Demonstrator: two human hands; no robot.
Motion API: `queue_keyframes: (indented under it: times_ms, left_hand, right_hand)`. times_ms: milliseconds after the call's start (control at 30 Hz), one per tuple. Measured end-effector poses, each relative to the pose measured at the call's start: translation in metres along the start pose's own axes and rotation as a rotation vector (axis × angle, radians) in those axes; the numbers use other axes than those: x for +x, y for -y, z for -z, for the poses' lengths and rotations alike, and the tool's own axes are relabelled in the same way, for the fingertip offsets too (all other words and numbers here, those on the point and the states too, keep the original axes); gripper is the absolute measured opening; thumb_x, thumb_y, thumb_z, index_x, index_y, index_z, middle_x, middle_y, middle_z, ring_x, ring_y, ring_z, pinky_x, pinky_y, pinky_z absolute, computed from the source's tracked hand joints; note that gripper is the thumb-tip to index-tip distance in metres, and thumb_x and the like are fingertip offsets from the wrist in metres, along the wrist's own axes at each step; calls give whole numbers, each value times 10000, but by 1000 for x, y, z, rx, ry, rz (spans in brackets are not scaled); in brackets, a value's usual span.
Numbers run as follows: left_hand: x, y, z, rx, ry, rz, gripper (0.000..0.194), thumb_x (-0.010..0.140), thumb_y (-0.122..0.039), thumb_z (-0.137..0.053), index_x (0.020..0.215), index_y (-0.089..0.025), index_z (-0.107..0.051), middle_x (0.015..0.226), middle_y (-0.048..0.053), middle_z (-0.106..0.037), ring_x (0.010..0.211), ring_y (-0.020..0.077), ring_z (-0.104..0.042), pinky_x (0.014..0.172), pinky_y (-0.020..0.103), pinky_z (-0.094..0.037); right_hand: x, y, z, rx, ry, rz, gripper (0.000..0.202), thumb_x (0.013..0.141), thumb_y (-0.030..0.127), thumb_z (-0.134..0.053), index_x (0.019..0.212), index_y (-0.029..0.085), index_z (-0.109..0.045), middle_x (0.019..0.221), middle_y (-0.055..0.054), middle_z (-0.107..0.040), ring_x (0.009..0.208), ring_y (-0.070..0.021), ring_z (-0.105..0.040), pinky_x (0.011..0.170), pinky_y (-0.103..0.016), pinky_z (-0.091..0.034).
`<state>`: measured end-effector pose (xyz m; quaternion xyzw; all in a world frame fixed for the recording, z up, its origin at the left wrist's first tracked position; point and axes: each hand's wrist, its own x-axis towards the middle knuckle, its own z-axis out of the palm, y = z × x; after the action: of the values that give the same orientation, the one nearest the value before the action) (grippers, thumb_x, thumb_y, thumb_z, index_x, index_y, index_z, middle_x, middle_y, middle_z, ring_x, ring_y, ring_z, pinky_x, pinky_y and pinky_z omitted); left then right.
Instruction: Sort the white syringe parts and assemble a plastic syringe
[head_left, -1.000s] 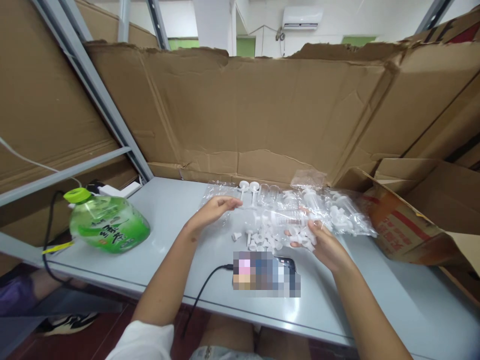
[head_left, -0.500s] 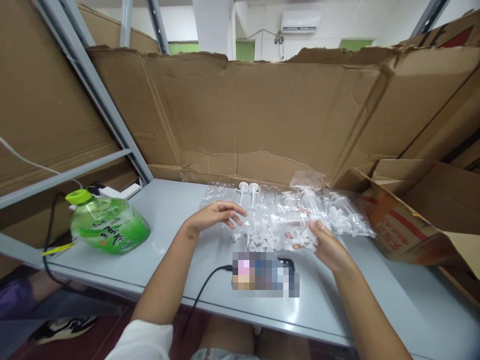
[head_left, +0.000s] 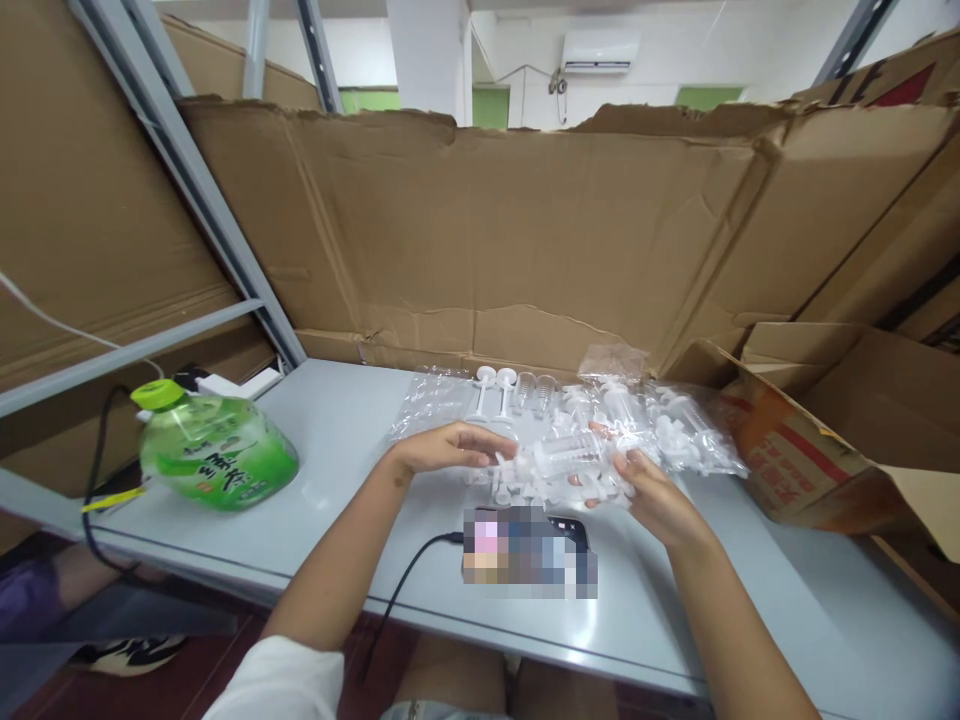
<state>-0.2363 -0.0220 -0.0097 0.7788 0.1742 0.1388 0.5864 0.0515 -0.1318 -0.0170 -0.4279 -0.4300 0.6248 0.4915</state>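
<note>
My right hand (head_left: pixel 651 497) grips a clear syringe barrel (head_left: pixel 568 452) — long axis pointing left toward my left hand (head_left: pixel 442 447), whose fingers curl loosely, pinching nothing I can make out, just above the white caps (head_left: pixel 525 487).

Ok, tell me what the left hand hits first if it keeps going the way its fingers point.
Probably the heap of small white plastic parts: the left hand lies low over the table, fingers pointing right, nearly at them. Behind comes the clear syringe barrel by the right hand. Depth is unclear.

Bright, even light; bowed wide-angle edges.
</note>
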Motion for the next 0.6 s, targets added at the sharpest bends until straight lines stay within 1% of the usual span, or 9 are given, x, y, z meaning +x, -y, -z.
queue_keyframes:
  times_ms: [133, 167, 233, 333, 467, 600]
  left_hand:
    - [2, 0, -5, -97, -138, -52, 385, 784, -300, -598, 1160, -224, -567, 1246, 88, -542, 1138, 214, -508, 984, 388, -379]
    - [1, -1, -6, -120, -158, -65, 394, 780, -299, -603, 1164, -219, -563, 1264, 91, -525, 1147, 220, -501, 994, 396, -368]
    - [0, -4, -7, -134, -143, -67, 412, 779, -297, -607, 1178, -213, -553, 1288, 94, -500, 1158, 232, -491, 996, 402, -367]
    - [-2, -8, -7, -55, -79, -71, 363, 793, -295, -590, 1145, -208, -582, 1281, 91, -506, 1178, 234, -472, 1000, 388, -360]
    - [-2, -11, -8, 35, -57, -147, 292, 813, -294, -560, 1088, -218, -623, 1266, 75, -525, 1219, 215, -428, 1036, 370, -307]
    - [-1, -12, -13, -17, -76, -88, 375, 784, -313, -595, 1145, -211, -577, 1254, 93, -533, 1114, 213, -519, 954, 371, -399]
  right_hand:
    - [-1, 0, 0, 38, 19, 12, 606, 800, 386, -578, 1337, 302, -309, 955, -64, -700, 775, -229, -666, 695, -345, -491]
    - [-1, 1, -1, 44, 25, 5, 624, 799, 386, -581, 1346, 302, -292, 954, -65, -700, 782, -229, -665, 700, -344, -490]
    - [-1, 1, -2, 47, 33, -8, 665, 786, 394, -594, 1358, 298, -270, 960, -69, -697, 793, -232, -664, 699, -344, -489]
    - [-2, 2, -3, 11, 22, -9, 704, 760, 426, -616, 1358, 286, -272, 937, -71, -701, 748, -230, -665, 693, -343, -481]
    - [-3, 4, -4, -59, 21, 14, 707, 725, 483, -627, 1334, 291, -323, 875, -57, -705, 694, -229, -660, 705, -359, -467]
    - [-4, 4, -5, -27, 23, 42, 671, 719, 466, -641, 1307, 305, -361, 848, -42, -705, 705, -233, -659, 695, -356, -463]
